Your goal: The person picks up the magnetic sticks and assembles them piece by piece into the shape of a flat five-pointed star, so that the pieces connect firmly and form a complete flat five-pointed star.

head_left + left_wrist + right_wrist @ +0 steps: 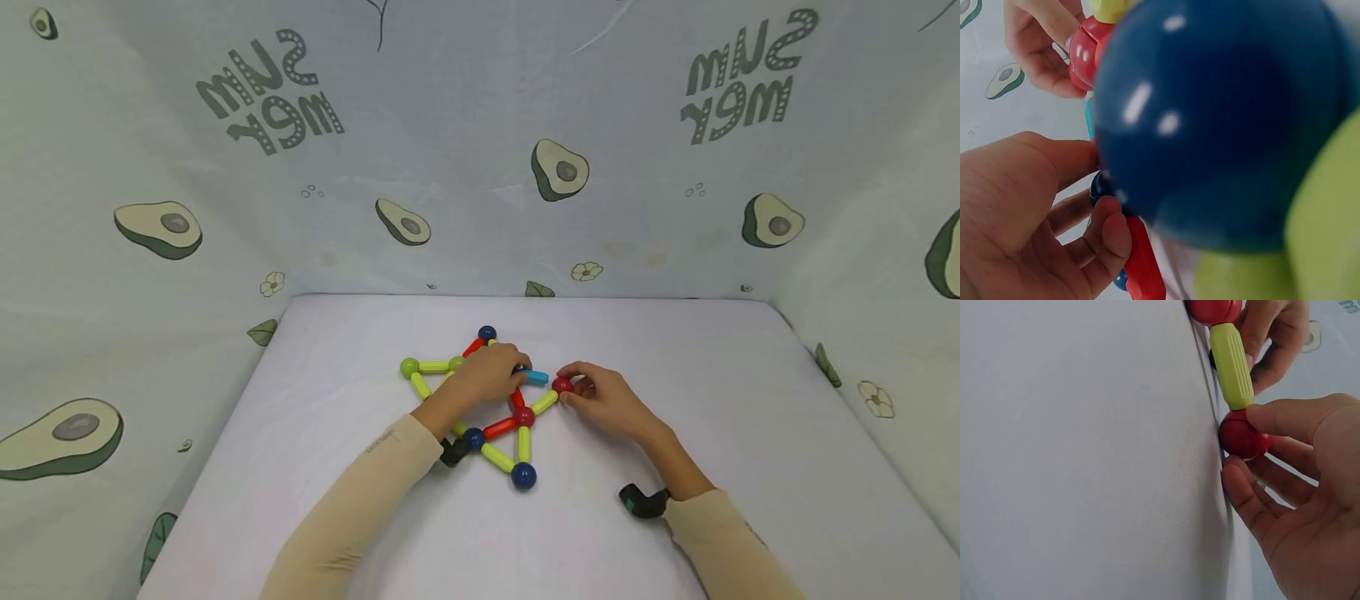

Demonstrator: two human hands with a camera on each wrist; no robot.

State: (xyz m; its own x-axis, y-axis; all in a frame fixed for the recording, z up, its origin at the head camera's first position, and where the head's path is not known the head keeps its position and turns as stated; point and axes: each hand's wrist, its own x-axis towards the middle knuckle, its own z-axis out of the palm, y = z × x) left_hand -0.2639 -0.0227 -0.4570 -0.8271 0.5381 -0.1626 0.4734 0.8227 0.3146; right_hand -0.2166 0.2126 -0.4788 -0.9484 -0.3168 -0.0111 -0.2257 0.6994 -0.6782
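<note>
A flat magnetic structure of balls and rods lies on the table. My left hand (489, 373) reaches over its middle and holds a dark blue ball (1101, 186), mostly hidden by the fingers. From there a light blue rod (536, 377) points right. My right hand (606, 402) pinches a red ball (1244, 435) at the structure's right end. That ball joins a yellow-green rod (1231, 365), which runs to another red ball (524, 416). Between the light blue rod's tip and the pinched ball, a small gap shows in the head view.
Green ball (408, 367) and dark blue balls (523, 476) mark other corners of the structure, linked by red rods (500, 428) and yellow-green rods. Black wrist devices (643, 502) sit by both sleeves. A patterned cloth (480, 242) surrounds the white table (720, 358).
</note>
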